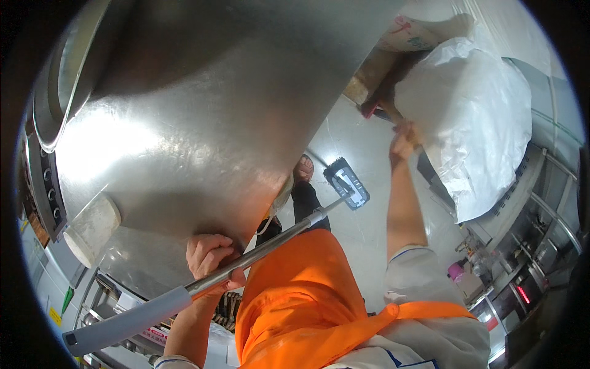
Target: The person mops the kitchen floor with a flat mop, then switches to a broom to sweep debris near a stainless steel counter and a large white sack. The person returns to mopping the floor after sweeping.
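Note:
In my left hand (212, 255), closed beside the steel table's edge, is the pole of a floor scrub brush (264, 249). The pole slants across my body, its grey grip at the lower left. Its blue-and-grey head with black bristles (347, 183) hangs over the pale floor. My right arm stretches forward, and my right hand (405, 141) is closed at the edge of a large white plastic-covered bundle (470, 123). Blur hides what its fingers grip. A red and dark item (372, 109) lies just beyond it.
A large stainless steel table (203, 147) fills the left side, with a white tub (92, 229) on its near left part. Shelves with metal rails (556, 215) stand at the right. A printed sack (409, 34) leans at the back. My foot (303, 168) is beside the table.

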